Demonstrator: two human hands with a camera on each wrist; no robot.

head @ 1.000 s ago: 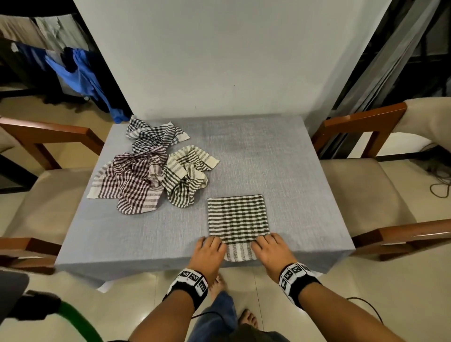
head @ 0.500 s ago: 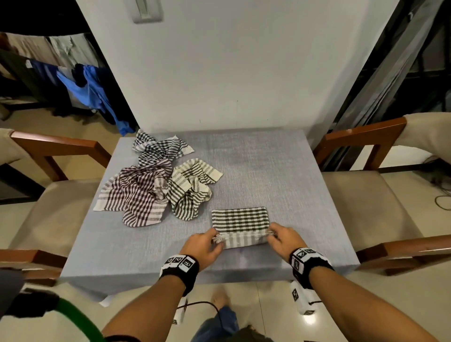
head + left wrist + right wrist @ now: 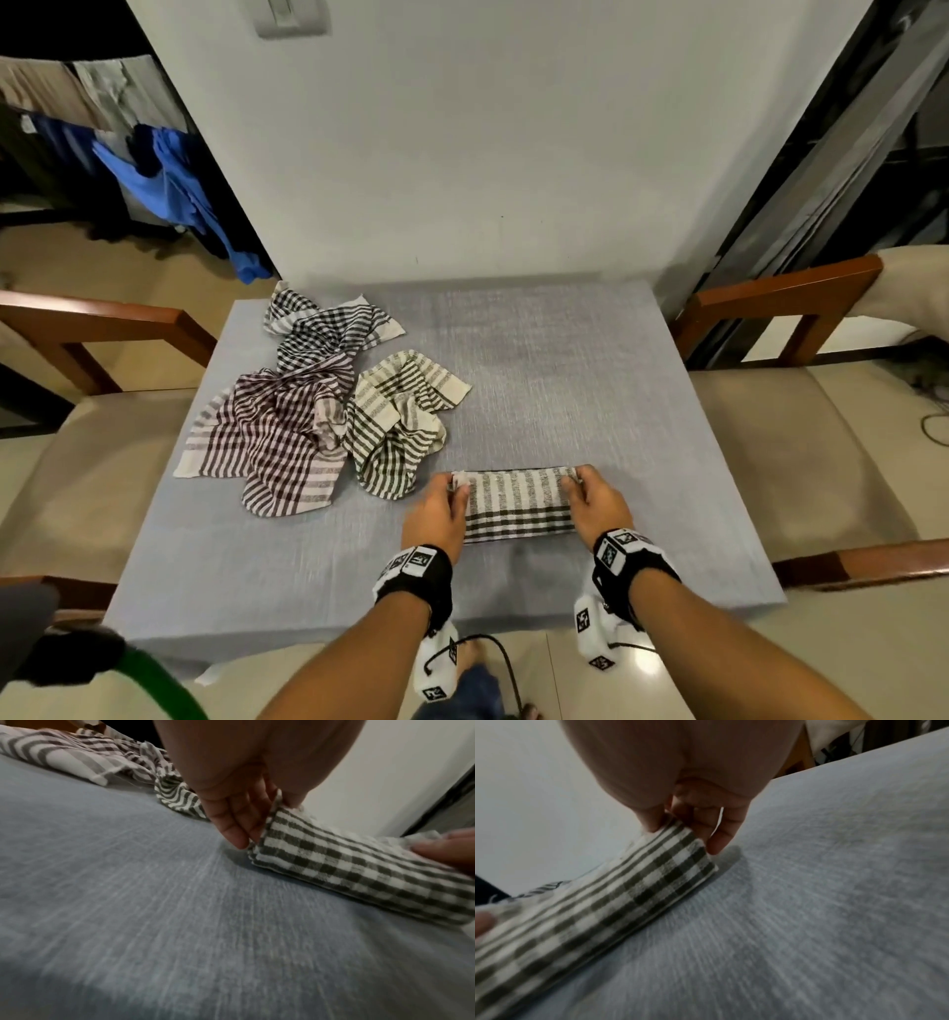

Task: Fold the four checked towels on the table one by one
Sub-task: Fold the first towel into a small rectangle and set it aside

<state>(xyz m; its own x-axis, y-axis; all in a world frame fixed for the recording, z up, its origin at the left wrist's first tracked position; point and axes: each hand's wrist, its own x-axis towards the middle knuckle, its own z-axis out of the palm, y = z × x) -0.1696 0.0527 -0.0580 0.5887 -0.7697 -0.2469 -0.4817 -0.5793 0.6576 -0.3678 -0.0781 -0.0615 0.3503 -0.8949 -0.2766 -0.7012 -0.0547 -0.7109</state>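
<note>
A dark green checked towel (image 3: 518, 506) lies folded into a narrow strip near the table's front edge. My left hand (image 3: 442, 506) pinches its left end (image 3: 276, 821) between thumb and fingers. My right hand (image 3: 593, 496) pinches the right end (image 3: 680, 839) the same way. The folded-over flap rests on the lower layers. Three more towels lie crumpled at the left: a black checked one (image 3: 328, 329) at the back, a maroon one (image 3: 272, 442) in front of it, and a green and cream one (image 3: 400, 416) beside them.
The table (image 3: 565, 370) has a grey cloth and stands against a white wall. Wooden chairs with beige seats stand at the left (image 3: 97, 329) and right (image 3: 780, 303). The bare cloth stretches to the right of the towels. Clothes (image 3: 169, 195) hang at the back left.
Both hands lifted the near edge of the flat square towel and carried it away from me over the far part. The towel is now a narrow strip.
</note>
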